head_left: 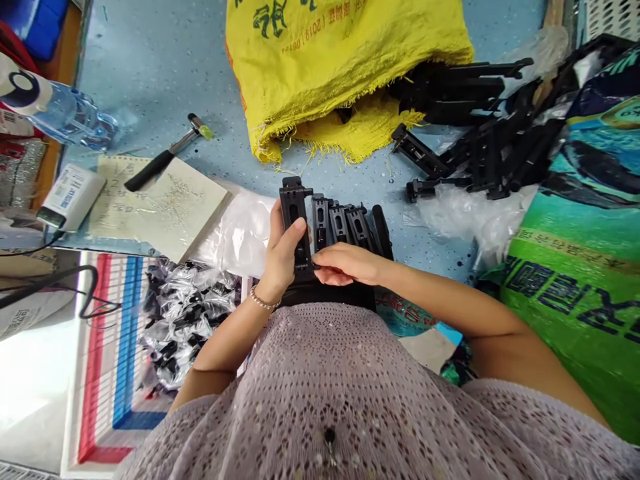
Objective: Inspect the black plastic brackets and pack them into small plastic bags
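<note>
Near the centre, my left hand is wrapped round a long black plastic part, its thumb across the front. My right hand is at that part's lower end, fingers closed together; what they pinch, if anything, is too small to make out. Just right of the held part, several similar black parts lie side by side on the blue table. A pile of more black parts spreads from the mouth of a yellow woven sack.
A hammer, paper with tiny pieces, a white device and a plastic bottle are on the left. Below them stands a basket of bagged parts. A green bag is at right.
</note>
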